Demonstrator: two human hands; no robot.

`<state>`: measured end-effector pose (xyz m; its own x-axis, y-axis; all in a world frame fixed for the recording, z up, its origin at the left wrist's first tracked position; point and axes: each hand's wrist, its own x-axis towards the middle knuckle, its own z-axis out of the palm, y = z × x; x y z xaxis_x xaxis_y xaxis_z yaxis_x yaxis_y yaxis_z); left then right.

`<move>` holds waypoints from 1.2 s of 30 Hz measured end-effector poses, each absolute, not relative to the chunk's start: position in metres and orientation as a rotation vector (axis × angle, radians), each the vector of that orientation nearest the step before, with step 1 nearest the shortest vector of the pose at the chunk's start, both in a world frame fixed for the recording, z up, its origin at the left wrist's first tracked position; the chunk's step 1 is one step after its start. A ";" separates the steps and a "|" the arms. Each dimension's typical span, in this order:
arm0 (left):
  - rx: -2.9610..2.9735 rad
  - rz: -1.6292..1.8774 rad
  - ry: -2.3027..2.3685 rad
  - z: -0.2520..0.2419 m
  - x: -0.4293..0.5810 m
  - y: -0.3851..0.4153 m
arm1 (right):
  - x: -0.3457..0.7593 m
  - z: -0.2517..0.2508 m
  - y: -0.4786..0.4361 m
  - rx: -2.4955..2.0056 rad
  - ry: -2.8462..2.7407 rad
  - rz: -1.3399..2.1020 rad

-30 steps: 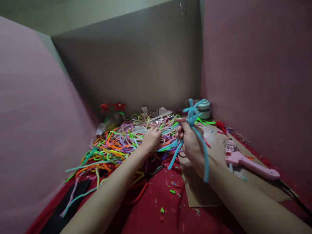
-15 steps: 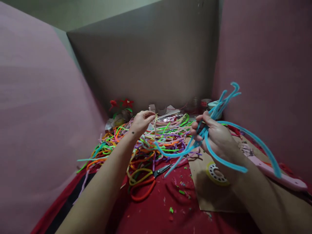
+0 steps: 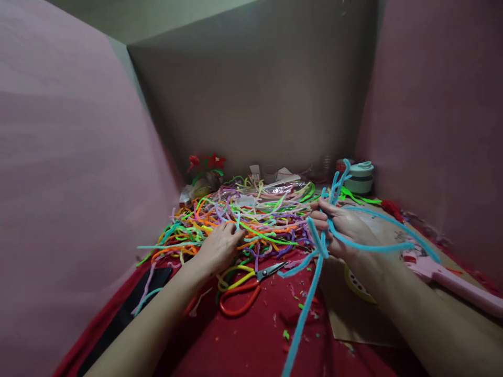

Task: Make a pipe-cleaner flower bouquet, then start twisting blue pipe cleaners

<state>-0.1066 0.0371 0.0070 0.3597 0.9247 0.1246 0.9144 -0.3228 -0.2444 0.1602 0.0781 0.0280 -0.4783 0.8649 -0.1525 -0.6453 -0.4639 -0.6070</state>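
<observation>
Several bright blue pipe cleaners [image 3: 375, 246] are in my right hand [image 3: 343, 230], closed around their middle. Their short bent ends stick up above the thumb, and longer ones curve right and hang down toward the front. My left hand [image 3: 222, 246] is low at the front of a heap of many-coloured pipe cleaners [image 3: 271, 209]. Its fingers are bent together, and a pale teal strand rises at the fingertips; the grip itself is partly hidden. Just right of the left wrist, scissors [image 3: 241, 301] with red and yellow handles lie partly open on the red cloth.
A pink glue gun [image 3: 451, 277] and a yellow tape roll [image 3: 356, 285] lie on cardboard [image 3: 346, 319] at right. A mint-lidded container [image 3: 359, 178] and red flowers [image 3: 214, 161] stand at the back. Scraps dot the red cloth [image 3: 259, 345]. Pink panels [image 3: 58, 157] flank the sides.
My left hand has come down and toward me, from the back of the heap to its front. My right hand has sunk slightly with the blue pipe cleaners, whose lower ends have swung. The view has shifted.
</observation>
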 end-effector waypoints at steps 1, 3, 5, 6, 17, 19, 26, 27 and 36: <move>-2.393 0.027 -1.643 0.007 -0.109 0.038 | 0.160 0.028 0.079 -0.575 -0.581 2.022; -2.476 -0.025 -1.671 0.009 -0.111 0.037 | 0.160 0.027 0.080 -0.589 -0.552 1.994; -2.516 -0.054 -1.706 0.012 -0.111 0.033 | 0.160 0.026 0.082 -0.576 -0.543 1.966; -2.517 -0.065 -1.719 0.014 -0.111 0.029 | 0.160 0.025 0.083 -0.573 -0.542 1.953; -2.460 -0.234 -1.806 0.019 -0.113 0.022 | 0.157 0.027 0.078 -0.620 -0.594 1.944; -2.435 -0.239 -1.817 0.017 -0.115 0.024 | 0.157 0.026 0.078 -0.606 -0.614 1.949; -2.416 -0.360 -1.688 0.002 -0.101 0.013 | 0.158 0.019 0.082 -0.591 -0.611 2.000; -2.441 -0.319 -1.665 -0.002 -0.098 0.013 | 0.159 0.018 0.083 -0.589 -0.621 2.003; -2.176 -0.167 -1.798 -0.009 -0.114 0.092 | 0.150 0.023 0.078 -0.686 -0.576 1.965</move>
<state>-0.1144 0.0923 -0.0091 0.2044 0.9364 0.2854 0.9729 -0.1622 -0.1647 0.1505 0.0779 0.0230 -0.3987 0.8883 -0.2279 -0.6246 -0.4450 -0.6418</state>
